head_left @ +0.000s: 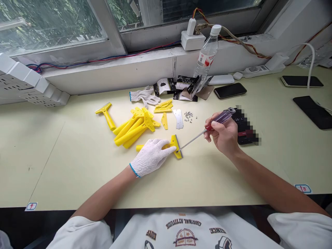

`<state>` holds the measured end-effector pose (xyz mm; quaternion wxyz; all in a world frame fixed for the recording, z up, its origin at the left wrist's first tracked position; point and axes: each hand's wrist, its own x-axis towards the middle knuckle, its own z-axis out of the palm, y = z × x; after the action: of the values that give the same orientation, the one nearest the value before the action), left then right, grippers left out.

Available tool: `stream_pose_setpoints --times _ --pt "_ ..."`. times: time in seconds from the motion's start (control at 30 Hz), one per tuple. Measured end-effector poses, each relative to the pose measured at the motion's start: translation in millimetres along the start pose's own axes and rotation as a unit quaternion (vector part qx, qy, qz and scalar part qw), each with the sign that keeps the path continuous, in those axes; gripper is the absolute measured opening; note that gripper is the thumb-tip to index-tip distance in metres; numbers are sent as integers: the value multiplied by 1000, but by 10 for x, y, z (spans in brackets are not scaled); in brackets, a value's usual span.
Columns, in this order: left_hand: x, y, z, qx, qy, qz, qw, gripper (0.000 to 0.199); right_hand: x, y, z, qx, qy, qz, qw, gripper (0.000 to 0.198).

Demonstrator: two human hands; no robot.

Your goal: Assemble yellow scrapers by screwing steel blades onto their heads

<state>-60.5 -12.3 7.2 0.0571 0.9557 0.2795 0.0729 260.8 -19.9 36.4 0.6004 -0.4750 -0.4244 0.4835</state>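
Observation:
My left hand (150, 157), in a white knitted glove with a blue cuff, is closed over a yellow scraper (174, 141) lying on the table. A metal blade edge runs along the right side of its head. My bare right hand (223, 133) grips a screwdriver (220, 118) with a clear purple and red handle. Its shaft slants down to the left, and the tip meets the scraper head close to my left fingertips. Beyond my hands lie small screws (188, 116), white blades (178, 118), a loose yellow plate (164, 121) and a pile of yellow scraper handles (135, 128).
One scraper with a blade (105, 114) lies apart at left. Farther back are a spare glove (145, 96), black packaging cards (185, 84) and a water bottle (207, 52). Phones (230, 90) lie at right. White boxes (33, 83) stand at far left by the window ledge.

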Motion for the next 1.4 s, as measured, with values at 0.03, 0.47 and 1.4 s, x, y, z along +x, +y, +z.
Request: stream_pose_setpoints --times 0.03,0.47,1.4 --pt "0 -2 2 1 -1 0 1000 45 0 -1 0 -3 1 -1 1000 25" --pt "43 19 4 24 15 4 1000 43 -130 -458 102 -177 -160 -216 947 55" --pt "26 67 23 41 16 -7 999 45 -73 -1246 451 -437 -260 -504 698 15"
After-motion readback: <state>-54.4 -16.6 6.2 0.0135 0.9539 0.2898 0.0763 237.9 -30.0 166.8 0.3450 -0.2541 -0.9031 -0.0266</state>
